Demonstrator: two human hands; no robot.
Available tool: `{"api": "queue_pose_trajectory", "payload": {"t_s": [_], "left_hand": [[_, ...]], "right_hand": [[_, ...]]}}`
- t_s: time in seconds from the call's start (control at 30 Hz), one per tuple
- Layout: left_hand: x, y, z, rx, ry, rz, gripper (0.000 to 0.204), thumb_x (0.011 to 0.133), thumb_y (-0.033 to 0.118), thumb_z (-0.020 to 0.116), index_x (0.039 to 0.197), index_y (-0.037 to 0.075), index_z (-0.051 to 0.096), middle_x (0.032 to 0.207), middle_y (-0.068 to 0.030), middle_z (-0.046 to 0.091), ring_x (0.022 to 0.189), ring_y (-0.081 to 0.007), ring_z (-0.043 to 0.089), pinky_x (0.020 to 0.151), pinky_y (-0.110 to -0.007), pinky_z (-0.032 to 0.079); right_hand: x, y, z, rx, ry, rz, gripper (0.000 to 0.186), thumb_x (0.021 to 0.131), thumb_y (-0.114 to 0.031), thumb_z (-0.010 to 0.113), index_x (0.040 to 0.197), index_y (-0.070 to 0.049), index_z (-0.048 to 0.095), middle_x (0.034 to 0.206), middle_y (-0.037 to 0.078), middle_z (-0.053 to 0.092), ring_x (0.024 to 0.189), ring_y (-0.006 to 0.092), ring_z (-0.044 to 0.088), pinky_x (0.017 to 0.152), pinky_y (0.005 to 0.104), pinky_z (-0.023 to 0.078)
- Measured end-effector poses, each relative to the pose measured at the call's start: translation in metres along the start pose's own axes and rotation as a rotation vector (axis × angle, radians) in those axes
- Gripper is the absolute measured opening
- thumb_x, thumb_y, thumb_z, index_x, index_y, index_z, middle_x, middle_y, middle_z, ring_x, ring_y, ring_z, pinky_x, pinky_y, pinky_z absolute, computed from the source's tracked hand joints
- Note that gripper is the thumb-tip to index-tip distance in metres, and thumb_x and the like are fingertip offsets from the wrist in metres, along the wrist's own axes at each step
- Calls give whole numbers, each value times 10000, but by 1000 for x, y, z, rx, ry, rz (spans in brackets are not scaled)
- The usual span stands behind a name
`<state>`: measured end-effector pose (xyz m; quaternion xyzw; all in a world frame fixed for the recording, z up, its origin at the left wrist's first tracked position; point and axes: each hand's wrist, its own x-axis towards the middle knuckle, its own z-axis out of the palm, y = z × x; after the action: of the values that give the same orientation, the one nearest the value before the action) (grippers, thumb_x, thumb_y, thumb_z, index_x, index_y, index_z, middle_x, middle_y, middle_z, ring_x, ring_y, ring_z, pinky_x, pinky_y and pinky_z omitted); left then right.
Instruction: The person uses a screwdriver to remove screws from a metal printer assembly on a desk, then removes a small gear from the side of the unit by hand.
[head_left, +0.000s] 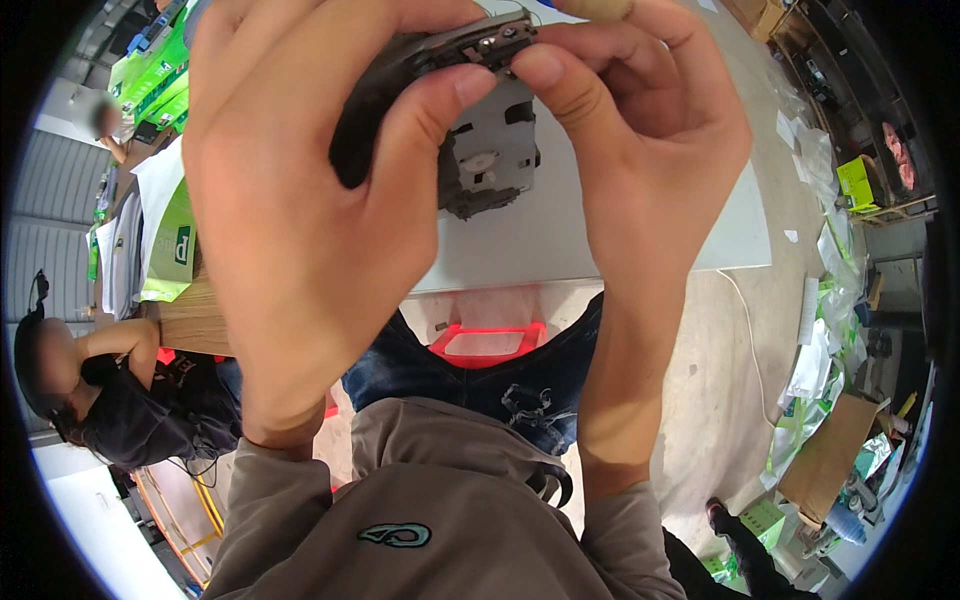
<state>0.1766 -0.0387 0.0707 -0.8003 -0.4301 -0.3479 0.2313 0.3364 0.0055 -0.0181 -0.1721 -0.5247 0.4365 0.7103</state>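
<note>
Close before me, at the top of the picture, both hands grip a thin dark electronic device (490, 43) whose edge shows small metal parts and openings. My left hand (285, 190) wraps around its left side, with the thumb pressed along the lower edge. From the right, my right hand (645, 140) pinches the near corner between thumb and curled fingers; a tan cover sits on one fingertip. Beneath the device shows a grey plate (495, 160) with black edge pieces and a pale oval spot. Whether that plate is joined to the device I cannot tell.
Below my hands lies a white tabletop (700, 240), with a red stool (485, 345) under its front edge. On the left, a person (140, 390) sits at a wooden table (195, 310) with green-and-white bags (170, 230). A cardboard box (830, 455) and plastic wrapping lie along the right.
</note>
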Motion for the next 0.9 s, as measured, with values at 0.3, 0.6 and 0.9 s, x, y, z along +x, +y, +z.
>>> {"api": "queue_pose_trajectory", "payload": {"t_s": [0.3,0.6,0.9], "left_hand": [[-2,-4,12,-139,92,19,215,792,43,782,986,29,692,999,-71,687,950,-254,611,874,-338,465],[10,4,-9,-45,-138,-80,227,771,45,780,981,27,695,1024,-68,699,1002,-259,596,895,-342,456],[-12,-20,-28,-289,-77,47,268,684,97,795,909,-8,694,967,-102,706,1053,-330,591,985,-430,429]], "right_hand": [[0,-21,-5,-198,120,-30,277,948,-95,711,1192,22,647,1073,143,734,989,195,697,858,299,531],[-29,-6,-85,-1094,353,93,333,895,-224,758,1135,-7,681,1079,133,708,1035,271,647,944,399,475],[-32,-6,-73,-1267,211,204,436,836,-168,788,1230,-64,635,1144,115,676,1086,298,627,961,400,473]]}}
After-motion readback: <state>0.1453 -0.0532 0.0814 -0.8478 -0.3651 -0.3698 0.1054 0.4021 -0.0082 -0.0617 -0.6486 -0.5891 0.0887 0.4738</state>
